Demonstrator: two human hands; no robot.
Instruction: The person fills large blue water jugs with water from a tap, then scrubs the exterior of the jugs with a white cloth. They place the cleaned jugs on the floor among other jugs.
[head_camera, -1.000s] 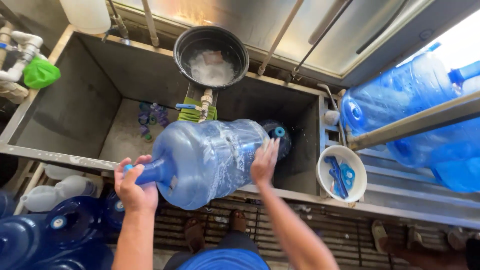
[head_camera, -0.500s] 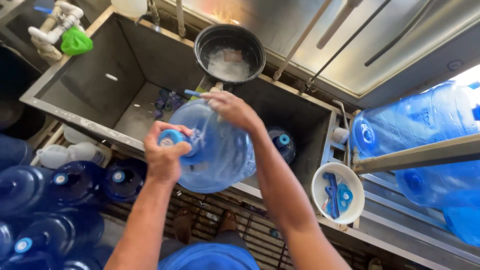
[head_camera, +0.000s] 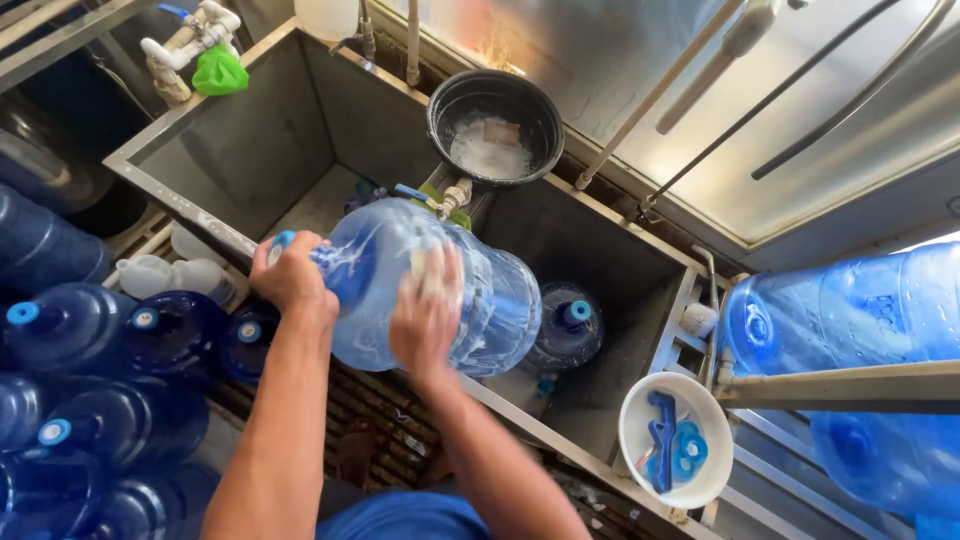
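A large pale-blue water jug (head_camera: 430, 300) lies on its side over the front edge of a steel sink (head_camera: 250, 150), soapy streaks on its wall. The left hand (head_camera: 292, 272) has its fingers closed around the jug's neck at nine o'clock, while the right hand (head_camera: 428, 315) lies flat, fingers spread, on the jug's belly. At twelve o'clock sits a black basin (head_camera: 495, 125) of suds, at four a white bowl (head_camera: 672, 440) with blue caps, at eight dark blue bottles (head_camera: 110, 380).

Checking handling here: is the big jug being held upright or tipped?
Tipped on its side: the jug lies across the sink rim, neck in the left hand.
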